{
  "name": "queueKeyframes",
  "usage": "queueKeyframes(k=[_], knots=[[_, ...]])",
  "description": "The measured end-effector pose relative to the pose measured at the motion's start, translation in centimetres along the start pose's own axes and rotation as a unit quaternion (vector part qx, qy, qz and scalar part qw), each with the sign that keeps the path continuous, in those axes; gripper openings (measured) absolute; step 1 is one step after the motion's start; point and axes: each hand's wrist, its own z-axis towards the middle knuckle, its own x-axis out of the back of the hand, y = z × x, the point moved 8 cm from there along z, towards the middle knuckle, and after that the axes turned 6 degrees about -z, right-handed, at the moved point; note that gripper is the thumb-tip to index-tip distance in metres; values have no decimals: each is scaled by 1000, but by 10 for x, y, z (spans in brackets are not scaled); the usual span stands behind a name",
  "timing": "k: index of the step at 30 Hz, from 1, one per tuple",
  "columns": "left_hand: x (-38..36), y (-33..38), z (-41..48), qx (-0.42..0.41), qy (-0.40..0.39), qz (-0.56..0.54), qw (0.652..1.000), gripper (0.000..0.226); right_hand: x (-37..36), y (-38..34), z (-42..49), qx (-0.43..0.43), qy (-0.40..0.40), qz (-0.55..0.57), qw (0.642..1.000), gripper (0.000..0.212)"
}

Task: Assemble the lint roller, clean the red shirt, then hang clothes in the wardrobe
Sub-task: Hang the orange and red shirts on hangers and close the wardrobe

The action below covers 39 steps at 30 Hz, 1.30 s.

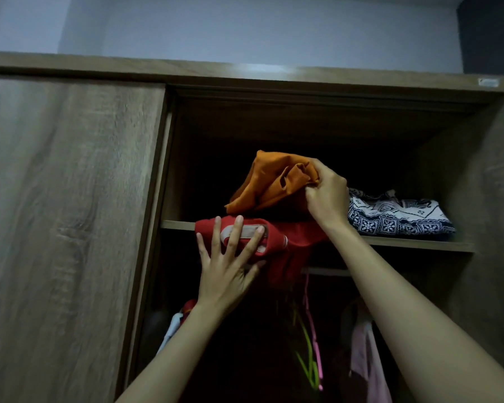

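Observation:
A red shirt (291,242) with a pale collar lies folded at the front edge of the upper wardrobe shelf (419,242) and partly hangs over it. My left hand (230,263) presses flat against its front with fingers spread. On top of it sits a crumpled orange garment (265,184), raised at its right side. My right hand (326,196) grips a bunch of that orange cloth in curled fingers. No lint roller is in view.
A folded blue-and-white patterned cloth (396,216) lies on the shelf to the right. Below, a rail (326,271) carries green and pink hangers (312,344) and a pink garment (367,356). A shut sliding door (64,228) fills the left.

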Motion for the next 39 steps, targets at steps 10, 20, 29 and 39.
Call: queueKeyframes(k=[10, 20, 29, 39], knots=[[6, 2, -1, 3, -14, -6, 1000, 67, 75, -2, 26, -10, 113, 65, 991, 45], [7, 2, 0, -16, -27, 5, 999, 67, 180, -51, 16, 70, 102, -29, 992, 23], [10, 5, 2, -19, -43, 9, 999, 70, 138, -1, -77, 15, -252, -105, 962, 7], [20, 10, -1, 29, -104, -8, 994, 66, 131, 80, -218, -299, -420, 35, 856, 55]])
